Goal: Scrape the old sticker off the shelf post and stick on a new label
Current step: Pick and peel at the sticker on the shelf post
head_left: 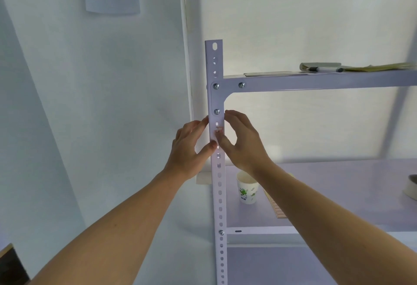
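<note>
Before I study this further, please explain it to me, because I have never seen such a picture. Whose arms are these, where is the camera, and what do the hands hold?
There is no machine here. A person wears one camera on the head, so you look along their own arms. The left hand and the right hand both pinch a white shelf post full of holes, with thumbs on its front and fingers round its edges. The right thumb presses on a small sticker with red print; I cannot tell whether it is old or new. On the lower shelf are a paper cup and a strip of labels. Neither hand holds a scraping tool.
</note>
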